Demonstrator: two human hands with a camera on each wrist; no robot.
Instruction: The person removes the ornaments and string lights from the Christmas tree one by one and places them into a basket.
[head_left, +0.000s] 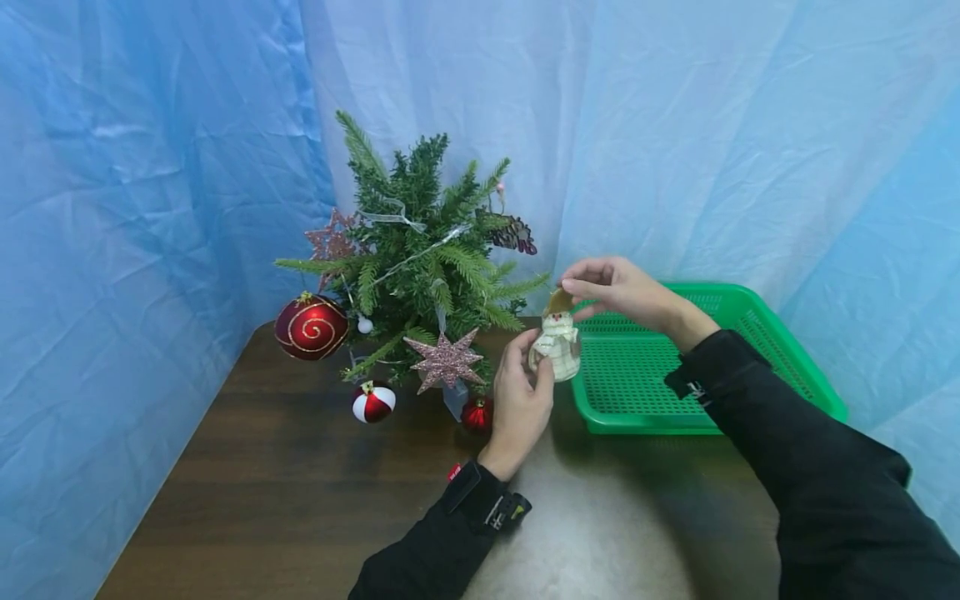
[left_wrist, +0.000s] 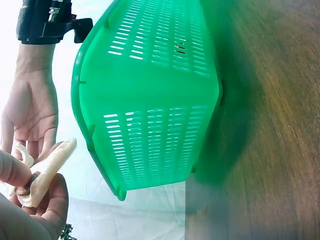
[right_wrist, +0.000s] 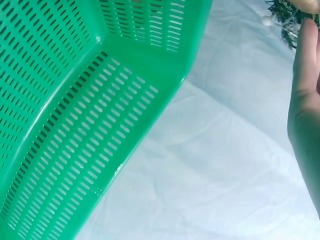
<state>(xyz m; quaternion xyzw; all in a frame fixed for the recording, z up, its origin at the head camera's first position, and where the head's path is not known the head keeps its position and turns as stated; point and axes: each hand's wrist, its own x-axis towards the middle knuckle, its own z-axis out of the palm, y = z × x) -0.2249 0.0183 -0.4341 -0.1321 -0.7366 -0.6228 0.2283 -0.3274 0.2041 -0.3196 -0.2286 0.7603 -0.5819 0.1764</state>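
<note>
A: What do the 2 hands hold?
B: The same thing, a cream snowman ornament (head_left: 564,357). The left hand (head_left: 522,404) is curled, its thumb and fingers gripping the body. The right hand (head_left: 626,296) is bent more loosely; its thumb and finger pinch the golden top (head_left: 558,301).
A: And where is the snowman ornament?
B: In the air above the worktop (head_left: 300,483), between the decorated tree (head_left: 465,267), near the back-left corner, and the green basket (head_left: 652,423), which stands toward the back edge at right.
A: Is there some writing?
B: A red tag (head_left: 454,472) at the left sleeve and the black wrist straps (head_left: 495,512) carry pale marks, too small for me to read.
</note>
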